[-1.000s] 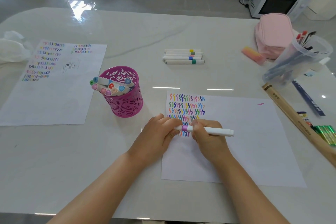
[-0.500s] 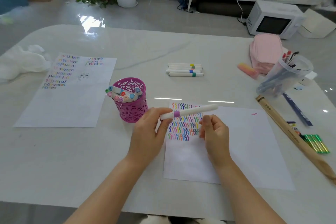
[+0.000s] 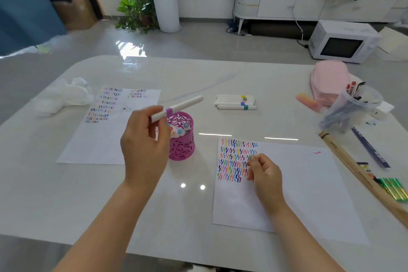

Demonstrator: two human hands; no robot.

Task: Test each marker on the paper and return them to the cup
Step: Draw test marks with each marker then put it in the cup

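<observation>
Progress looks well past the middle, judging by how things lie. The paper point(image 3: 298, 183) in front of the person carries several rows of short coloured squiggles in its upper left corner, and the pink cup point(image 3: 182, 150) already holds a bunch of markers, their coloured ends showing at the rim.

The left hand point(image 3: 143, 150) is raised just beside and above the cup. Its grip pinches a white marker point(image 3: 178, 107) with a purple band between thumb and fingertips, holding it near one end so the long body slants up and away over the cup's mouth. This marker is not yet in the cup; dropping it in seems to be the step in hand. Whether its cap is fully on is hard to tell.

The right hand point(image 3: 265, 174) rests on the paper at the edge of the squiggles. Its grip is loosely curled and appears to hold nothing.

Farther back on the tabletop point(image 3: 66, 205), well apart from both hands, a small row of markers point(image 3: 236, 102) lies side by side with yellow, blue and green bands. These are probably what is left: each would need a stroke on the paper and then a place in the cup. A second sheet point(image 3: 95, 139) with squiggles lies left of the cup.
</observation>
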